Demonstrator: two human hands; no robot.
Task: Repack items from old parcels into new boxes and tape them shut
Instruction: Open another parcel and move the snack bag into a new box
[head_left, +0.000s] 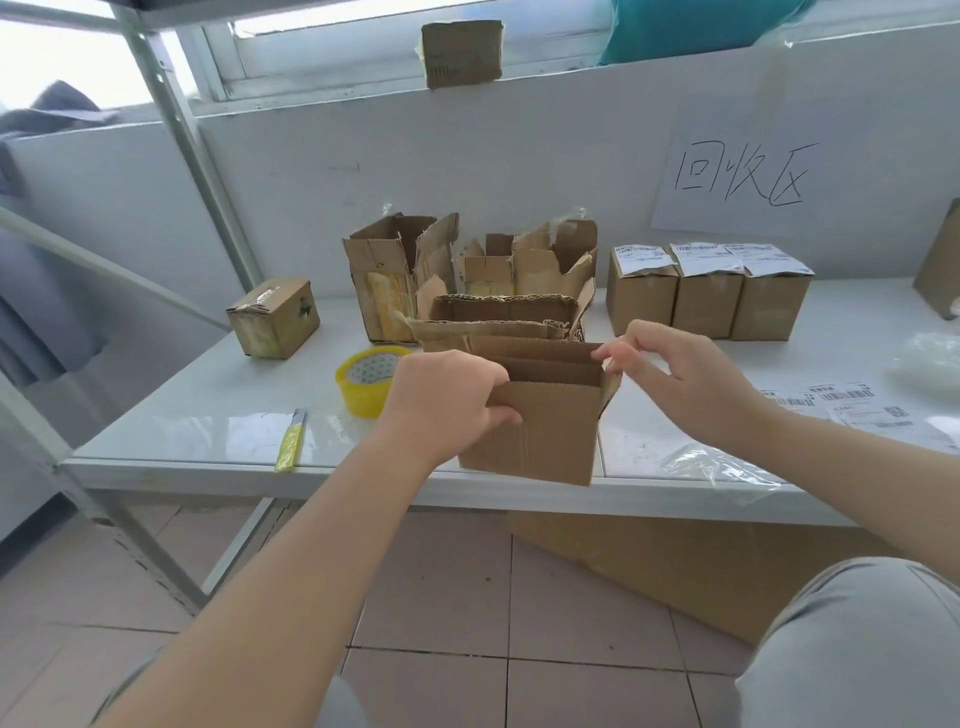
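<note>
A new brown cardboard box (550, 431) stands open at the front edge of the white table (208, 431). My left hand (447, 400) grips its left side, fingers curled over the near wall. My right hand (675, 374) pinches the box's right top corner flap with thumb and fingertips. Behind it lies a torn old parcel (498, 317) with ragged flaps. A roll of yellow tape (366, 382) sits just left of my left hand. A yellow utility knife (291, 441) lies near the table's front left.
Two opened old parcels (400, 275) stand at the back; a small taped parcel (272, 317) at left. Three sealed labelled boxes (706, 296) stand at back right. Shipping labels (852, 410) and plastic wrap (722, 467) lie at right. Flat cardboard (675, 566) lies on the floor.
</note>
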